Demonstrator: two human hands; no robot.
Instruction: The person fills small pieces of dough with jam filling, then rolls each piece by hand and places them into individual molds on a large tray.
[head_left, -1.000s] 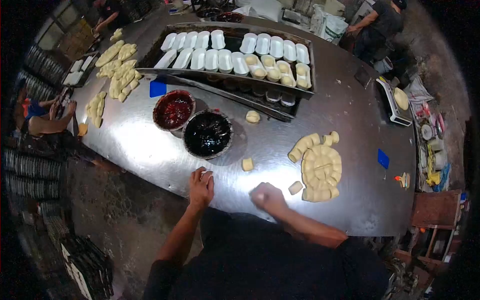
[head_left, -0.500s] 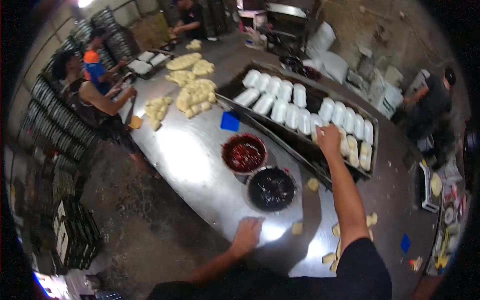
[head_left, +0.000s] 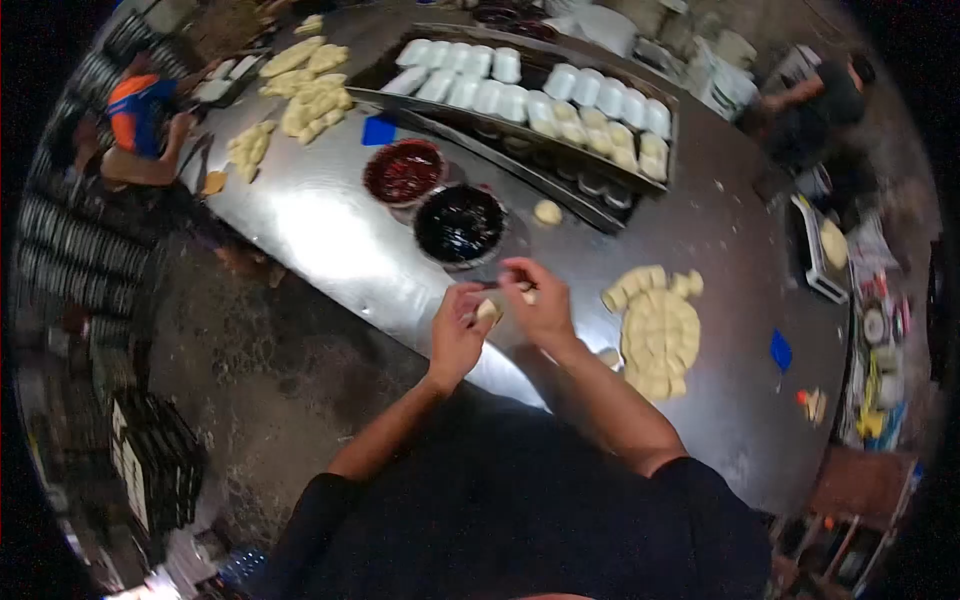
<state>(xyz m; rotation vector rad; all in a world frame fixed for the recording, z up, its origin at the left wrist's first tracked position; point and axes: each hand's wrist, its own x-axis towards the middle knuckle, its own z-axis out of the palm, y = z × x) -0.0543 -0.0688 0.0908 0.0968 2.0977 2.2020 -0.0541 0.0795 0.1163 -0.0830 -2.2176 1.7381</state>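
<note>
Over the metal table's front edge, my left hand [head_left: 458, 335] is closed on a small pale dough piece [head_left: 488, 312]. Close beside it, my right hand [head_left: 540, 312] has its fingers curled around another pale bit, apparently dough, though blurred. A bowl of dark, glossy filling [head_left: 461, 226] stands just beyond both hands. Behind that bowl is a second one with red filling [head_left: 404, 172]. To the right of my right hand lies a mass of cut dough pieces [head_left: 660, 335]. One round dough piece [head_left: 547, 212] rests between the dark bowl and the large tray.
A long dark tray [head_left: 640, 178] holds rows of white oblong moulds [head_left: 475, 95], with dough in several at right. More dough [head_left: 312, 105] and a blue scraper [head_left: 379, 131] lie at the back left. Co-workers stand left [head_left: 140, 110] and right [head_left: 825, 95]; another blue scraper [head_left: 781, 350] lies right.
My right hand has come back from the white moulds in the tray to beside my left hand. My left hand has risen from the table edge and now holds dough. The view has shifted.
</note>
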